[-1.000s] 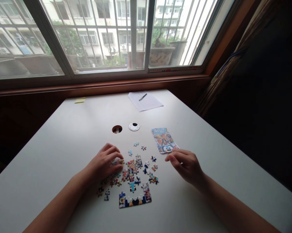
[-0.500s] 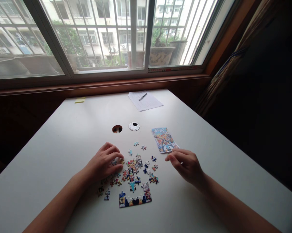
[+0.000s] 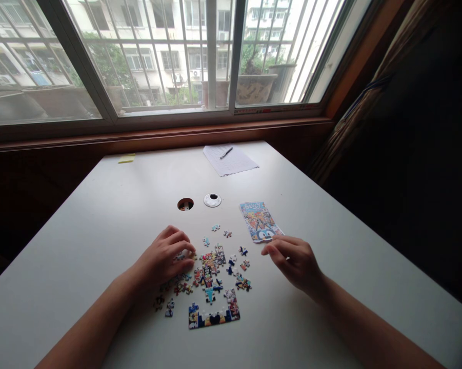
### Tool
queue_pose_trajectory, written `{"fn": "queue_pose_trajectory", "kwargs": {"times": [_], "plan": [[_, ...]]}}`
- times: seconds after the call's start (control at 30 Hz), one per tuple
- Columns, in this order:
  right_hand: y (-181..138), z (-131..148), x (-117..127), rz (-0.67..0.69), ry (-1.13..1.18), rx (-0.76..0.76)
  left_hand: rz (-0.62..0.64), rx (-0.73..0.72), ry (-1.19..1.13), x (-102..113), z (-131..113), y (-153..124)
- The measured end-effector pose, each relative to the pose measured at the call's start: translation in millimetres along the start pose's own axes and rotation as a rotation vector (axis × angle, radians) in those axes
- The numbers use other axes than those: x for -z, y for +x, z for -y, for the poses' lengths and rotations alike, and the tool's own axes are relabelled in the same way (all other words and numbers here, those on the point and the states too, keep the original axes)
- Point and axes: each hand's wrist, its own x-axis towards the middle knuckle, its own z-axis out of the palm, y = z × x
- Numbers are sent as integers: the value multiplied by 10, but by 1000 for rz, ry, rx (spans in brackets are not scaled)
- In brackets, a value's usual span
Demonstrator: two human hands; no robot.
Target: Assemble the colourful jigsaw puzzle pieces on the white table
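Note:
My left hand [image 3: 164, 258] lies on the left side of a heap of loose puzzle pieces [image 3: 211, 266], and its curled fingertips pinch one small piece at the heap's edge. To the right, my right hand [image 3: 297, 260] rests on the white table [image 3: 111, 225] with its fingers loosely stretched to the left and nothing in them. It is just below the colourful reference picture card [image 3: 259, 221]. A joined strip of puzzle border [image 3: 214, 313] lies nearest to me, below the heap.
A round cable hole [image 3: 185, 204] and its white cap [image 3: 212, 200] sit beyond the pieces. Farther back lie a sheet of paper [image 3: 234, 162] with a pen [image 3: 226, 152] and a yellow sticky note [image 3: 126, 159]. A window and curtain bound the table.
My left fingertips have closed slightly over the small piece at the heap's edge. My right hand has stayed still.

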Motion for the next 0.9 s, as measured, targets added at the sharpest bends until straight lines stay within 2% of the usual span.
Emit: {"fn": "queue_pose_trajectory", "kwargs": {"times": [0.9], "plan": [[-5,-1,-6,5,25,-10,6,16,-17,-29,52,2]]}}
